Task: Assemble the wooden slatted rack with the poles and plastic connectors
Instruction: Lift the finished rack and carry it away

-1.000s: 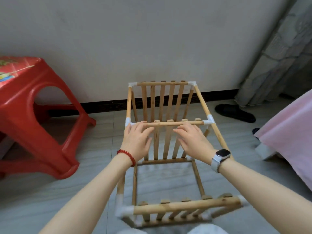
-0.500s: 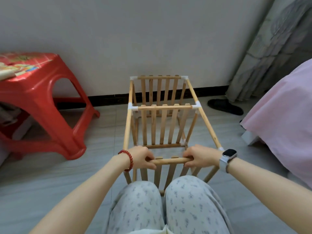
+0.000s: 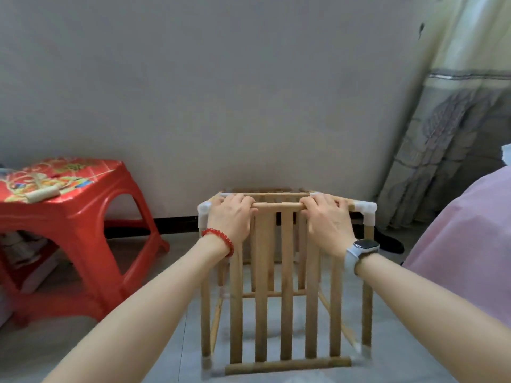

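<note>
The wooden slatted rack (image 3: 286,299) stands upright in front of me, its near slatted panel facing me and white plastic connectors (image 3: 366,210) at its corners. My left hand (image 3: 231,217), with a red bead bracelet at the wrist, grips the top front pole (image 3: 278,206) near its left end. My right hand (image 3: 326,219), a watch on its wrist, grips the same pole right of centre. The fingers of both curl over the pole. The rack's far side is mostly hidden behind the near panel.
A red plastic stool (image 3: 63,225) stands to the left with a small pale item (image 3: 41,194) on top. A grey wall is close behind the rack. A curtain (image 3: 448,150) hangs at right, pink fabric (image 3: 464,250) lies at the right edge, and a dark slipper (image 3: 390,241) sits behind.
The rack has swung up from lying on the floor to standing upright. Both hands went from its middle pole to its near end pole, gripped it and rose with it.
</note>
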Demonstrator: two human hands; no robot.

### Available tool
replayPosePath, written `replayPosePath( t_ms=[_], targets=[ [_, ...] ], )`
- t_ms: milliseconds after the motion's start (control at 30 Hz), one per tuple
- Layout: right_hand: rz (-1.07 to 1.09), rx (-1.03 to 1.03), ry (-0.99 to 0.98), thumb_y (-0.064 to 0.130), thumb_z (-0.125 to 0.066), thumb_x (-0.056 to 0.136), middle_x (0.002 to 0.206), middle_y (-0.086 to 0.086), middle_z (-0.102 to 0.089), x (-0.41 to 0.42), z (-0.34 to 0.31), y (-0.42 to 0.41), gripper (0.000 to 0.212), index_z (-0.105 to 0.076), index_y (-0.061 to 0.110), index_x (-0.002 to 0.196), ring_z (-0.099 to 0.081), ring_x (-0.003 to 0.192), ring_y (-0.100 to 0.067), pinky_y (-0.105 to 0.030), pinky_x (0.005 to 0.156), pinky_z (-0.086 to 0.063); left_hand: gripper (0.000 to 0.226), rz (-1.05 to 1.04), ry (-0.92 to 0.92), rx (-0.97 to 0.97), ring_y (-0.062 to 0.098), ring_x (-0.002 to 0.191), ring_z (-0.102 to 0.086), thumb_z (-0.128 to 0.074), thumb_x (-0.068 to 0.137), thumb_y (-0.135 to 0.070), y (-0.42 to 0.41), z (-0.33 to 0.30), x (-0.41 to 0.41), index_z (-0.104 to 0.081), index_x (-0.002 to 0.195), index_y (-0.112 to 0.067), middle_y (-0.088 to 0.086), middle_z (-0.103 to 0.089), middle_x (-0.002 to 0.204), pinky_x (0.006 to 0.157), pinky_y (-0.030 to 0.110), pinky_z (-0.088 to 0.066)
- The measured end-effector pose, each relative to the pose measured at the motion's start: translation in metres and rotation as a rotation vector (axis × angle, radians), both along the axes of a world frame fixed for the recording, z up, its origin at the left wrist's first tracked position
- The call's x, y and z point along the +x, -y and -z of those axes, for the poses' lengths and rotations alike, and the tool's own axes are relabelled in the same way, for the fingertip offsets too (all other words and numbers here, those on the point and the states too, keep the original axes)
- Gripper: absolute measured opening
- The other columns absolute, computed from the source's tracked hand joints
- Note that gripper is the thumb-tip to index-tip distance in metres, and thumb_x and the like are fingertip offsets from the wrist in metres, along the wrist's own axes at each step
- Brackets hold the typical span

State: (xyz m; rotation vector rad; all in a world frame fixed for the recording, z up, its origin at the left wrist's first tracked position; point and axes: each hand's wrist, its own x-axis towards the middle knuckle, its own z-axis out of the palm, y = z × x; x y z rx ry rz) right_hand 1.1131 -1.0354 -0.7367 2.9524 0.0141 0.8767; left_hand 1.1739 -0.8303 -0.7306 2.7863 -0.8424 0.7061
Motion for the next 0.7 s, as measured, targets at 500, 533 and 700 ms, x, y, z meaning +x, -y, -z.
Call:
replayPosePath(
  t_ms=[500, 533, 700],
  targets=[
    [0.065, 0.124, -0.212, 0.042, -0.016, 0.100, 0.155, 0.004, 0.021, 0.125, -0.072, 0.006, 0.059, 0.013, 0.026, 0.148, 0.020, 0.142, -0.015, -0.047, 0.113, 0.012, 0.061, -0.389, -0.074, 0.003, 0.031, 0.137, 0.031, -0.008, 0.095, -0.055, 0.028, -0.072, 0.104, 0.025, 0.141, -0.032, 0.007, 0.028, 0.152, 0.102, 0.056, 0.024],
    [0.078, 0.087, -0.221, 0.043, -0.017, 0.100, 0.155, 0.004, 0.022, 0.121, -0.068, 0.011, 0.060, 0.014, 0.026, 0.147, 0.021, 0.142, -0.015, -0.049, 0.112, 0.013, 0.063, -0.395, -0.083, 0.029, 0.032, 0.134, 0.035, -0.007, 0.094, -0.058, 0.022, -0.070, 0.105, 0.028, 0.139, -0.033, 0.007, 0.035, 0.148, 0.100, 0.057, 0.026],
    [0.357, 0.166, -0.204, 0.045, -0.015, 0.099, 0.157, -0.005, 0.014, 0.078, -0.043, 0.049, 0.062, 0.004, 0.014, 0.150, 0.013, 0.144, -0.027, -0.059, 0.111, 0.001, 0.074, -0.392, -0.139, 0.033, 0.028, 0.133, 0.037, -0.007, 0.088, -0.067, -0.011, -0.049, 0.086, 0.025, 0.141, -0.026, 0.008, 0.045, 0.138, 0.109, 0.054, 0.013]
  ],
)
